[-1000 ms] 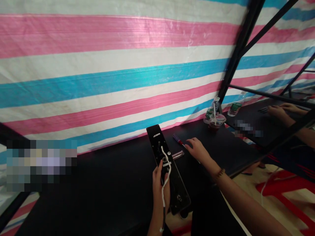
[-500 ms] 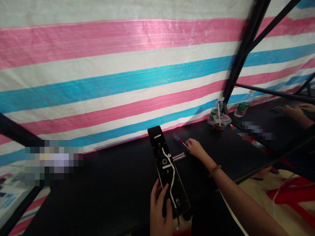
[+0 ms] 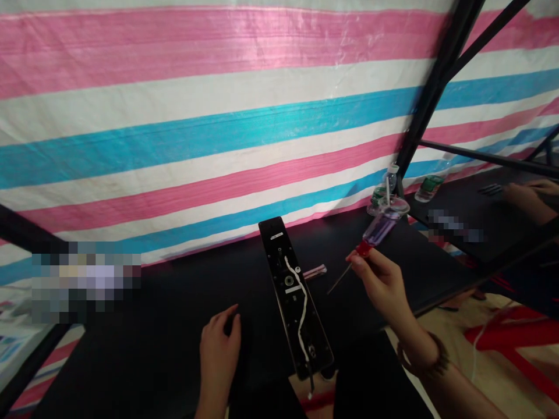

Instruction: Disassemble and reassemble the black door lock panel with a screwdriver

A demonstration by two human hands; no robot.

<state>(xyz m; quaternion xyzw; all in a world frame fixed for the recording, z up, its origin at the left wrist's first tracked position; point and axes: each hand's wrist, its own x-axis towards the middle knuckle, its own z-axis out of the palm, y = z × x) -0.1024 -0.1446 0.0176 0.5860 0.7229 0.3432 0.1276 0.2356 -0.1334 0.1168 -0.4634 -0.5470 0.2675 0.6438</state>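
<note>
A long black panel [image 3: 283,279] lies on the black table [image 3: 166,314], its lower end at the near edge. A white cable [image 3: 304,308] runs along it, and its dark end with a small white plug hangs past the edge. My right hand [image 3: 382,282] grips a screwdriver [image 3: 379,228] with a clear purple and red handle, its thin shaft pointing down and left above the table. My left hand [image 3: 220,343] rests on the table left of the panel, fingers apart and holding nothing. A small clear packet [image 3: 315,272] lies just right of the panel.
Bottles [image 3: 391,174] and a lidded cup with a straw [image 3: 395,205] stand at the back right. Another person's hands [image 3: 526,195] are over the adjoining table at far right. A striped sheet [image 3: 209,134] hangs behind, beside black metal posts [image 3: 430,99]. A red stool [image 3: 515,337] is lower right.
My left hand has left the panel and moved left onto the table. My right hand has lifted the screwdriver, whose handle now points up and right instead of left.
</note>
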